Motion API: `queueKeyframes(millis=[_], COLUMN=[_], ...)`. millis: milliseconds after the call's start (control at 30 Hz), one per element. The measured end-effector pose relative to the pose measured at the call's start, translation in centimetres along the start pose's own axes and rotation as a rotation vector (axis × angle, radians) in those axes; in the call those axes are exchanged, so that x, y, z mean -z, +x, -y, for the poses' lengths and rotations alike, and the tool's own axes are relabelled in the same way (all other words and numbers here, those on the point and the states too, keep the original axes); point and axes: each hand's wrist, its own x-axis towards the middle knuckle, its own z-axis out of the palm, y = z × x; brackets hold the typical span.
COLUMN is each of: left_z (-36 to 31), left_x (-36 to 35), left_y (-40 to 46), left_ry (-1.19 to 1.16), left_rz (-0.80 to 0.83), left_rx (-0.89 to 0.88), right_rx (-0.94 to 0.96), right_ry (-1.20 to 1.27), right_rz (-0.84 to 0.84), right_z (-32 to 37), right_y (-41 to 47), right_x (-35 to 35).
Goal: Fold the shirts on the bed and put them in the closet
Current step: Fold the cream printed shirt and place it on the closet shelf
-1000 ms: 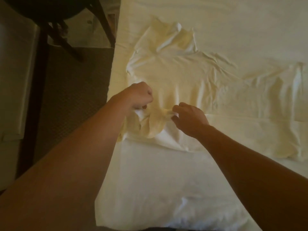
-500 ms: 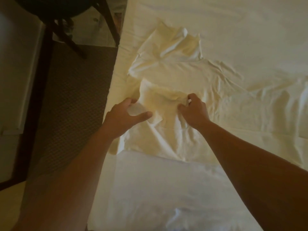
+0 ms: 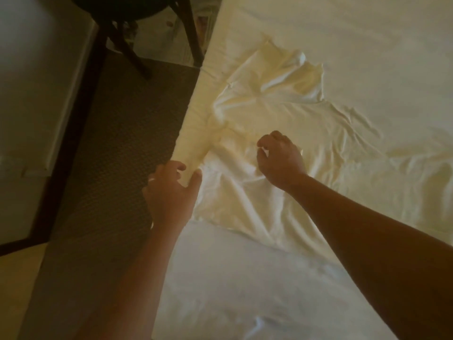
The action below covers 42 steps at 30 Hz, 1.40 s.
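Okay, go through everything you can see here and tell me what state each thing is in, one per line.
Shirt: spread on the bed, wrinkled, not folded.
Left hand: at the bed's edge, fingers curled round cloth.
Right hand: on the shirt, fingers curled; grip unclear.
Bed: covered with a pale sheet.
Chair: standing on the floor beside the bed.

Shirt [image 3: 282, 168] on bed [image 3: 367, 45], chair [image 3: 147, 33] left.
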Motion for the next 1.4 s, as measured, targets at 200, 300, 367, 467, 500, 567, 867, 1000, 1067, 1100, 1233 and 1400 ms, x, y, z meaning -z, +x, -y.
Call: queueKeyframes(millis=[200, 300, 367, 467, 500, 567, 867, 1000, 1067, 1100, 1233, 1400], left_z=[5.1, 6.5, 6.9, 7.9, 8.5, 9.5, 8.3, 4.2, 2.8, 2.7, 4.9, 6.4], left_x=[0.3, 0.0, 0.2, 1.0, 1.4, 1.9, 1.9, -0.5, -2.7, -3.8, -5.8, -5.7], left_y=[-4.9, -5.2, -4.8, -4.2, -4.1, -3.9, -5.5, -6.6, -6.4, -6.0, -3.8, -4.7], left_ry=[0.021, 0.039, 0.03, -0.172, -0.253, -0.323, 0.206, 0.275, 0.326, 0.357, 0.478, 0.464], left_rz=[0.23, 0.213, 0.202, 0.276, 0.3, 0.319, 0.124, 0.023, 0.117, 0.164, 0.232, 0.229], left_rx=[0.096, 0.056, 0.037, 0.096, 0.143, 0.239, 0.229, -0.239, -0.475, -0.524, -0.481, -0.417], right_rx=[0.235, 0.309, 0.326, 0.214, 0.154, 0.052, -0.043, 0.155, 0.243, 0.248, 0.19, 0.048], right_ry=[-0.033, -0.163, -0.203, -0.2, -0.196, -0.181, 0.079, -0.096, -0.159, -0.193, -0.347, -0.275], right_rz=[0.153, 0.238, 0.207, 0.166, 0.17, 0.139, -0.201, -0.322, -0.217, -0.132, 0.117, 0.025], right_z=[3.5, 3.6, 3.5, 3.4, 3.5, 3.9, 4.0, 1.9, 0.2, -0.8, -4.6, -3.4], right_y=[2.6, 4.1, 4.6, 5.2, 5.5, 5.8, 4.3, -0.6, -3.0, -3.9, -4.5, -1.8], right_x=[-1.6, -2.1, -2.4, -2.8, -2.8, -2.9, -3.1, -4.3, -5.4, -5.8, -5.4, -4.3])
